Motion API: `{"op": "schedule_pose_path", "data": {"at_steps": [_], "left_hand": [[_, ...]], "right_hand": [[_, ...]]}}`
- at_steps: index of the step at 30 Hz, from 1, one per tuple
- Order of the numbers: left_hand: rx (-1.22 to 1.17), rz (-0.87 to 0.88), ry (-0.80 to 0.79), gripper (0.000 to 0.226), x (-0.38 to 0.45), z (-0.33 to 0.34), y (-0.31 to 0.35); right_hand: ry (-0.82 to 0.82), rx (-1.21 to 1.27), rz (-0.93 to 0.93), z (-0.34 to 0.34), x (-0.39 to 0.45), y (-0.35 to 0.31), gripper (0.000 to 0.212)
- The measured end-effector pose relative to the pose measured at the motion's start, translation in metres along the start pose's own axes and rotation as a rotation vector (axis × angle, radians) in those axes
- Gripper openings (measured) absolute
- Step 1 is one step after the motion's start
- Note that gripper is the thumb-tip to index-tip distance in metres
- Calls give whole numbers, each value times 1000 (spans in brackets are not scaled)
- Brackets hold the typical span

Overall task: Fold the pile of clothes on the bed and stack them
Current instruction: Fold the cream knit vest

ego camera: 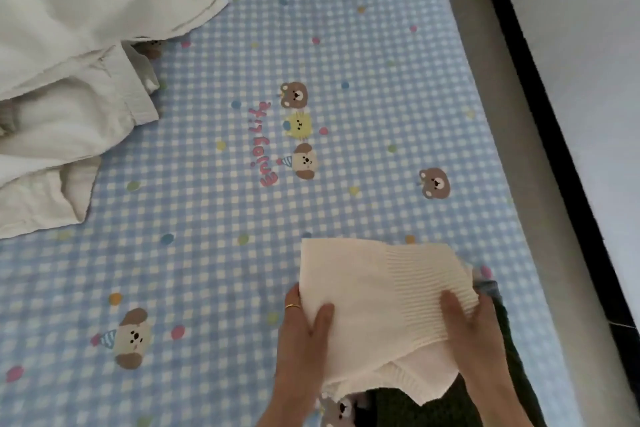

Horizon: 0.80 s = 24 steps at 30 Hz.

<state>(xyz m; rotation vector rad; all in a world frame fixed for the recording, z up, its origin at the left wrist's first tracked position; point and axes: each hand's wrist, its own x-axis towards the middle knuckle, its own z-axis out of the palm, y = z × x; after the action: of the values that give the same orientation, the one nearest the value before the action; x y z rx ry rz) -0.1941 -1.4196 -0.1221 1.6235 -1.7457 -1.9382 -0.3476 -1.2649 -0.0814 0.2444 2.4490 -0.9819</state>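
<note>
- The left hand (304, 326) reaches in from the near edge, thumb on top of the left side of a folded cream knit garment (377, 302) and fingers tucked under its edge; a gold ring (292, 306) shows on one finger.
- The right hand (467, 326) grips the garment's right side at the ribbed band, thumb on top and fingers curled beneath.
- The garment is held between both hands, near and right on the bed, over a dark green garment (398, 407) and a blue denim piece (488, 288) just beside the right hand.
- A heap of white bedding (62, 87) lies far left, well apart from the hands.
- The blue checked sheet (214, 253) with bear prints covers the bed; a grey bed edge (512, 135) runs along the right.
</note>
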Motion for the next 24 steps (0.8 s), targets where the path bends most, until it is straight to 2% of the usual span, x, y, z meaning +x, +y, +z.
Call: {"op": "schedule_pose_path", "data": {"at_steps": [4, 7, 9, 10, 12, 14, 15, 18, 24], "left_hand": [[137, -115, -87, 60, -50, 61, -16], [454, -202, -112, 65, -71, 84, -29], [561, -219, -94, 68, -75, 93, -35], [623, -125, -26, 67, -78, 94, -39], [756, 247, 99, 61, -80, 94, -47], [865, 584, -18, 60, -75, 100, -56], [943, 672, -99, 61, -69, 106, -60], [1088, 699, -186, 69, -42, 121, -67], [1200, 652, -216, 74, -17, 133, -89]], "right_hand": [[131, -33, 24, -60, -6, 60, 35], [113, -100, 58, -76, -1, 90, 34], [122, -238, 90, -75, 2, 102, 45], [177, -338, 70, -73, 2, 106, 54], [286, -567, -161, -64, -1, 107, 62], [217, -752, -429, -49, -4, 105, 61], [152, -821, -500, -41, -2, 107, 62], [15, -924, -483, -24, 17, 120, 69], [-44, -982, -448, -8, 44, 144, 67]]}}
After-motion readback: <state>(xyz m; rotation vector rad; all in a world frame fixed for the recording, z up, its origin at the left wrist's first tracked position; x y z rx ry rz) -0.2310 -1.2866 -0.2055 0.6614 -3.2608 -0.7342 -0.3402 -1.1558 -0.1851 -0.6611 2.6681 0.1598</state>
